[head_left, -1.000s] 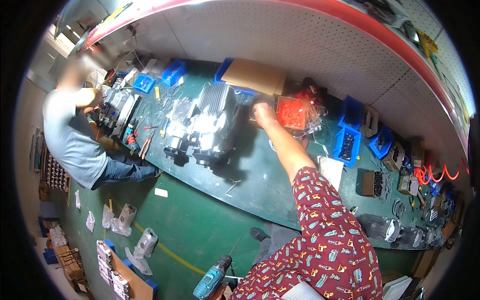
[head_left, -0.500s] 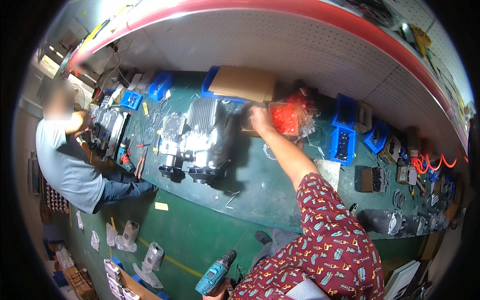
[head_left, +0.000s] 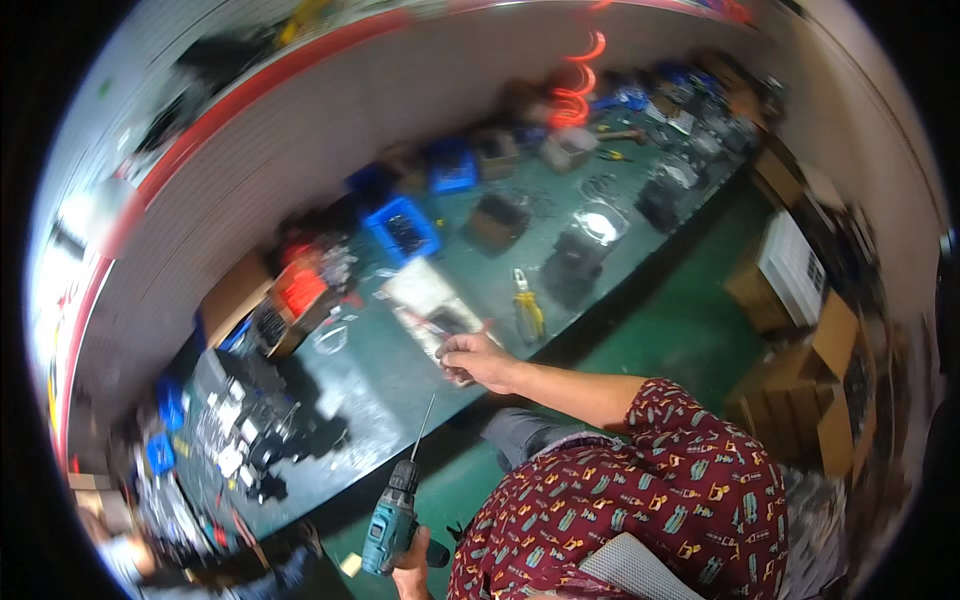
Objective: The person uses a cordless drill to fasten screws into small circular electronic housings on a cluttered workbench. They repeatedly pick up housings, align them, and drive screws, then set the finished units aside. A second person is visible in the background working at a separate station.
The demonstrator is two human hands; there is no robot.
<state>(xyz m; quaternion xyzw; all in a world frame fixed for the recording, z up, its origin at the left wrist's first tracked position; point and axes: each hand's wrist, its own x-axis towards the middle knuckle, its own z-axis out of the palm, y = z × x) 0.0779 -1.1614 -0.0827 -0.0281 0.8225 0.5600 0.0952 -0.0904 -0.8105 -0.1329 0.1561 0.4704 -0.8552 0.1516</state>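
My left hand (head_left: 408,562) is wrapped round the grip of a teal and black cordless drill (head_left: 391,522), whose long thin bit points up toward the table edge. My right hand (head_left: 480,362) hovers over the near end of a whitish sheet (head_left: 420,290) with a dark patch on it. Its fingers are bent together; whatever they pinch is too small and blurred to name. Yellow-handled pliers (head_left: 527,305) lie right of the sheet. An open box of red pieces (head_left: 302,290) stands further left, beside a box of dark small parts (head_left: 268,328).
Blue bins (head_left: 402,228) and a carton of dark parts (head_left: 498,220) line the green table. Finned metal motor units (head_left: 245,420) stand at left. A red coiled hose (head_left: 572,95) hangs at the back. Cartons (head_left: 800,400) sit on the floor at right. Another person is partly visible lower left.
My view has swung to the right. My right hand has left the dark-parts box beside the red pieces and come back near the table's front edge. The drill stays in my left hand.
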